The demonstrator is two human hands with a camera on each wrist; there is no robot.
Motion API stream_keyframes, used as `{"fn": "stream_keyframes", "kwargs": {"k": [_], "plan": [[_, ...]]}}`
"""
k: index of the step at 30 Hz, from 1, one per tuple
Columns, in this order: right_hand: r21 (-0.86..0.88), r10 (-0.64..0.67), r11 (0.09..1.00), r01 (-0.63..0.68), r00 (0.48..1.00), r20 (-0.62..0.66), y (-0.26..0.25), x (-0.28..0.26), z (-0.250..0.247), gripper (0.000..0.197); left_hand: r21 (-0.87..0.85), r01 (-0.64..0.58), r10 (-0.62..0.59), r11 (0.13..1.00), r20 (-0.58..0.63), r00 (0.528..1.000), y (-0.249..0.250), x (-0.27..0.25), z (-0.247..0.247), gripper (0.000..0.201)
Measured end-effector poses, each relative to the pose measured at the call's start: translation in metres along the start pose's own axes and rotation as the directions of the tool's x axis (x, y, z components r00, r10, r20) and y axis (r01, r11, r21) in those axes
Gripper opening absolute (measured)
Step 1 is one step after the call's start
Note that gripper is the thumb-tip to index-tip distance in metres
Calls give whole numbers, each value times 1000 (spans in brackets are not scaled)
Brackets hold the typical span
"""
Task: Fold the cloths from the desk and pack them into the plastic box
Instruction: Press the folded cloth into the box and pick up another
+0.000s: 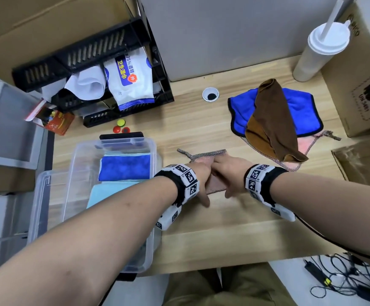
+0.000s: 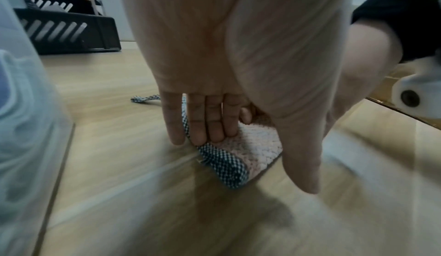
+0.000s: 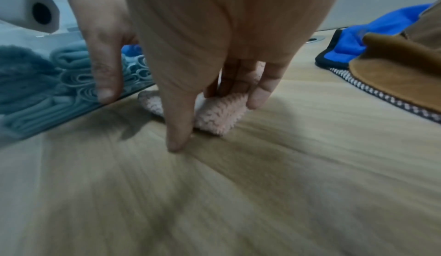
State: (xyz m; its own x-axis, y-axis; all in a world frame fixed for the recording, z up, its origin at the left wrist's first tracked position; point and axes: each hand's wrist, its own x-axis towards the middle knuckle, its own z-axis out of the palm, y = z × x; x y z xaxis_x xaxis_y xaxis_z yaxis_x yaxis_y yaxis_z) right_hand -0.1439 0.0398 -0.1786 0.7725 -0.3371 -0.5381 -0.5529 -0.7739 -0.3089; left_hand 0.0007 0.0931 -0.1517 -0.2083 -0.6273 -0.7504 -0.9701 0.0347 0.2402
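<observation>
Two hands work one pink cloth (image 1: pixel 216 184) with a checked hem, lying on the tabletop (image 1: pixel 201 133) near its front edge, just right of the clear plastic box (image 1: pixel 73 164). The left hand (image 1: pixel 201 176) lies with straight fingers (image 2: pixel 210 120) pressing the cloth's left, hemmed side flat; the right hand (image 1: pixel 230 173) is also spread, fingers (image 3: pixel 260 90) down on the fluffy folded part and the thumb touching bare wood. Both hands sit directly over the cloth, its long axis seemingly running from the front edge toward the back, though the hands hide much of it. The box lies on the left hand's side, so that hand is nearer for packing; inside it stand folded blue (image 1: pixel 124 167) and pale cloths (image 1: pixel 104 193), with room toward its near end. Toward the right rear of the tabletop, well apart, a heap waits: a brown cloth (image 1: pixel 272 122) over a blue cloth (image 1: pixel 298 109), over another pink one (image 1: pixel 305 142). Bare wood lies open in front of the hands.
</observation>
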Motion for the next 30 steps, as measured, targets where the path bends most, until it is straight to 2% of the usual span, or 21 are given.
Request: {"fn": "stream_keyframes", "kwargs": {"k": [2, 4, 6, 8, 9, 11, 13, 17, 22, 25, 28, 30], "plan": [[28, -7, 1000, 8, 999, -48, 0, -2, 2, 75, 4, 25, -25, 1000, 0, 1000, 6, 2, 0, 69], [63, -12, 998, 20, 993, -118, 0, -2, 3, 45, 14, 63, -63, 998, 5, 998, 10, 3, -2, 61], [101, 19, 995, -5, 990, -138, 0, -2, 1, 25, 33, 93, -93, 995, 7, 996, 13, 3, -2, 57], [176, 65, 984, -41, 989, -130, 2, -1, -4, 18, 41, 124, -123, 991, -31, 992, 12, 4, -2, 62], [208, 87, 976, -61, 989, -119, 3, 1, -8, 18, 19, 125, -124, 992, -53, 991, 13, 4, -2, 58], [242, 124, 965, -100, 989, -86, 5, 5, -14, 23, -65, 137, -143, 988, -101, 985, 11, 2, -6, 33], [258, 176, 953, -157, 983, -51, 7, 9, -17, 27, -90, 190, -198, 978, -92, 976, 7, 2, -14, 8], [363, 276, 902, -235, 959, -64, 14, 15, -17, 30, -134, 296, -309, 946, -93, 947, -6, 11, -20, 15], [379, 322, 886, -266, 942, -93, 20, 26, -12, 49, -172, 351, -373, 920, -117, 920, -13, 20, -24, 19], [359, 310, 895, -266, 949, -67, 23, 30, -10, 39, -178, 401, -426, 899, -135, 895, -13, 24, -28, 24], [328, 298, 909, -257, 951, -81, 25, 34, -13, 22, -209, 406, -450, 889, -238, 861, -16, 27, -30, 33], [306, 306, 913, -269, 948, -81, 26, 34, -14, 18, -165, 375, -409, 912, -318, 855, -20, 29, -30, 37]]}}
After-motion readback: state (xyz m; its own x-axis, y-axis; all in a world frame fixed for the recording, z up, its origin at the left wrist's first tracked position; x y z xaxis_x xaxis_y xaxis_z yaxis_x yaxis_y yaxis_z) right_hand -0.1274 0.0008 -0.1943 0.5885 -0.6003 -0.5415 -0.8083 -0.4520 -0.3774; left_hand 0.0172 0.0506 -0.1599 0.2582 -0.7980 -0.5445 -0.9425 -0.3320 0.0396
